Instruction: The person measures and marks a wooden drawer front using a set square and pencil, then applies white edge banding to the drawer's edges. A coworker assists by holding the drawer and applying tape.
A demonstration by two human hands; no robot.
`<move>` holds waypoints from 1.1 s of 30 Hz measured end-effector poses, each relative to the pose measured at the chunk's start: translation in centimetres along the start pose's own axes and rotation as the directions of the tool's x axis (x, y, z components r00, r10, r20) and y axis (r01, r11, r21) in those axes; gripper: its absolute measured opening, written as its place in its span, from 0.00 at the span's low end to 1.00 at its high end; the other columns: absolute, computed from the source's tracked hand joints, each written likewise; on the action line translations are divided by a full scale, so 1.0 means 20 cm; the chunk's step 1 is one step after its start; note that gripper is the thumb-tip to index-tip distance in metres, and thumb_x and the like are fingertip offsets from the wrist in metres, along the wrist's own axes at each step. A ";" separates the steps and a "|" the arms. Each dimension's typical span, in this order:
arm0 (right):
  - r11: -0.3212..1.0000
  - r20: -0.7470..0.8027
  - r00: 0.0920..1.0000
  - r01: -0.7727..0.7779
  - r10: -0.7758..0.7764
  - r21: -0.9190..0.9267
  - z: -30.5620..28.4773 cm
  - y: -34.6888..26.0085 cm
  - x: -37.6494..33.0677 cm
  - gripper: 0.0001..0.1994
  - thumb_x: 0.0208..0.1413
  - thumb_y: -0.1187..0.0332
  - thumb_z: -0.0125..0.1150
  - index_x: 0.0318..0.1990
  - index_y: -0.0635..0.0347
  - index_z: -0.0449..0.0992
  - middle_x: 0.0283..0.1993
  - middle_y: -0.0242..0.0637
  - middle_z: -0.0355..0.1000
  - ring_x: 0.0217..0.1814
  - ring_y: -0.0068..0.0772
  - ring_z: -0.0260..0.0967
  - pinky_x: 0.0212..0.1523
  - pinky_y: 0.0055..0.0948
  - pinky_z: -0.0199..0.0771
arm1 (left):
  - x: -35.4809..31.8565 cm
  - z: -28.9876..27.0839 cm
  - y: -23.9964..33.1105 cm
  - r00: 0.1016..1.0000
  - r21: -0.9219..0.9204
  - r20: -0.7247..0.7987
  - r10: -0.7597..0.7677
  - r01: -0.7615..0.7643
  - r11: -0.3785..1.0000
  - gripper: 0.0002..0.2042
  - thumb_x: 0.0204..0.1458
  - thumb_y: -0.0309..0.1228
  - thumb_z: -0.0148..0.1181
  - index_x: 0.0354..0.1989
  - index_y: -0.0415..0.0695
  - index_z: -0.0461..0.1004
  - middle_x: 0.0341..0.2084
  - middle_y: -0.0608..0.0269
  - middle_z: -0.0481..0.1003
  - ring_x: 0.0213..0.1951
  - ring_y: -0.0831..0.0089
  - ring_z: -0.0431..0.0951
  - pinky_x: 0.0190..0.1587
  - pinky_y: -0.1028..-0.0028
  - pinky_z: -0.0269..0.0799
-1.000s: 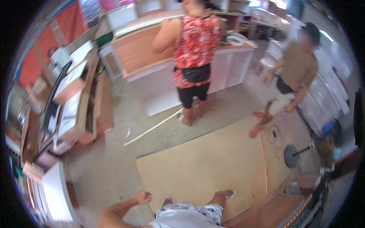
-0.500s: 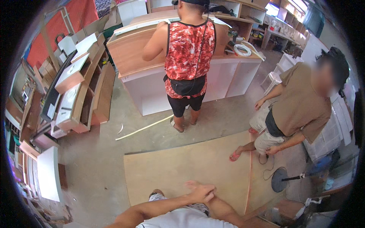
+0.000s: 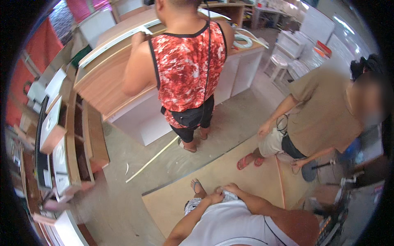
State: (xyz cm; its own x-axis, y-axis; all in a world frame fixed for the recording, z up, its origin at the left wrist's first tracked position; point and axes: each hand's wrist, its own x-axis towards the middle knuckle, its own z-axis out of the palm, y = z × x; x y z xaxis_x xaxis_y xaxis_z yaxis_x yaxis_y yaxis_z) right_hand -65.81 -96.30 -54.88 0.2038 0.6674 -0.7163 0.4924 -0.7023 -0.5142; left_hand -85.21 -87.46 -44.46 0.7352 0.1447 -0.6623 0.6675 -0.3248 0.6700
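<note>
Both my hands are close together at my waist, at the lower edge of my white sleeveless shirt. My left hand has its fingers curled in on light cloth at the front. Just to its right, my right hand also closes on this cloth. Whether the bunched fabric is the shirt's hem or the top of my patterned shorts I cannot tell. My sandalled foot rests on a large flat wooden board on the floor.
Ahead, a person in a red patterned tank top leans over a long wooden cabinet. At right, another person in a brown shirt stands on the board. Stacked drawer units stand left; a pale strip lies on the floor.
My hands, clasped together before, have parted slightly and closed on cloth at my waist. My view has turned and tilted, and the person in brown stands with feet closer together.
</note>
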 end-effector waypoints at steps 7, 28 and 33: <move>0.958 -0.006 0.958 0.287 -0.287 0.017 -0.49 -0.50 0.41 0.18 0.62 0.50 0.70 0.47 0.54 0.90 0.48 0.48 0.88 0.51 0.48 0.87 0.55 0.49 0.84 | 0.01 -0.57 0.13 0.973 0.000 -0.122 -0.196 0.198 0.980 0.35 0.72 0.51 0.42 0.76 0.35 0.64 0.70 0.24 0.72 0.73 0.32 0.72 0.79 0.50 0.62; 0.557 -0.025 0.908 -0.236 0.419 0.796 -1.47 0.73 0.23 0.21 0.66 0.46 0.66 0.54 0.49 0.88 0.60 0.47 0.84 0.65 0.51 0.80 0.66 0.53 0.79 | 1.57 -1.37 0.53 0.925 0.330 0.374 0.070 -0.203 0.922 0.28 0.72 0.51 0.50 0.68 0.40 0.75 0.63 0.37 0.79 0.66 0.41 0.79 0.67 0.48 0.74; 0.037 0.098 0.781 -0.152 0.617 0.988 -1.20 0.86 -0.02 0.20 0.68 0.47 0.64 0.57 0.48 0.86 0.61 0.46 0.83 0.64 0.51 0.80 0.65 0.54 0.79 | 1.99 -1.43 0.94 0.758 0.434 0.643 0.113 -0.482 0.761 0.26 0.72 0.49 0.51 0.63 0.39 0.78 0.58 0.36 0.81 0.62 0.39 0.81 0.63 0.46 0.77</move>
State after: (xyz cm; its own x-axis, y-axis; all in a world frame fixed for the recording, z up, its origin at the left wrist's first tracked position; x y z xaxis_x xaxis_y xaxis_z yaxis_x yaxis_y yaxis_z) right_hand -37.09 -102.59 -52.11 0.3803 0.0636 -0.9227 -0.8487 -0.3724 -0.3755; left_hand -40.01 -61.04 -48.57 0.5565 -0.5280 -0.6414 0.1023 -0.7226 0.6836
